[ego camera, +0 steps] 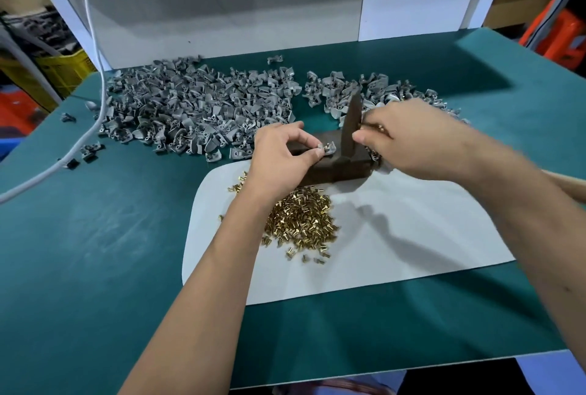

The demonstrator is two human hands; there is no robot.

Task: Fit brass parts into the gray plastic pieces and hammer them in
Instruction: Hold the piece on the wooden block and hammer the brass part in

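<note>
Nearest me, the green table (95, 268) carried a white sheet (396, 242) with a loose heap of brass parts (301, 220) on it, just under my left forearm. Beyond the heap, at the sheet's far edge, sat a dark metal block (336, 163). My left hand (282, 153) was over the block's left end, thumb and fingers pinching one gray plastic piece (326, 148) that rested on top of the block. My right hand (409, 138) was curled around a dark flat bar (352, 122) standing nearly upright on the block, right next to that piece (a few brass bits seemed to show between the fingers, too blurred to be sure). Behind the hands, a wide pile of gray pieces (196, 109) spread across the table's left and middle, with a smaller pile (374, 90) to the right. A white cable (95, 93) trailed down over the left edge. A white panel (222, 14) closed off the back.
</note>
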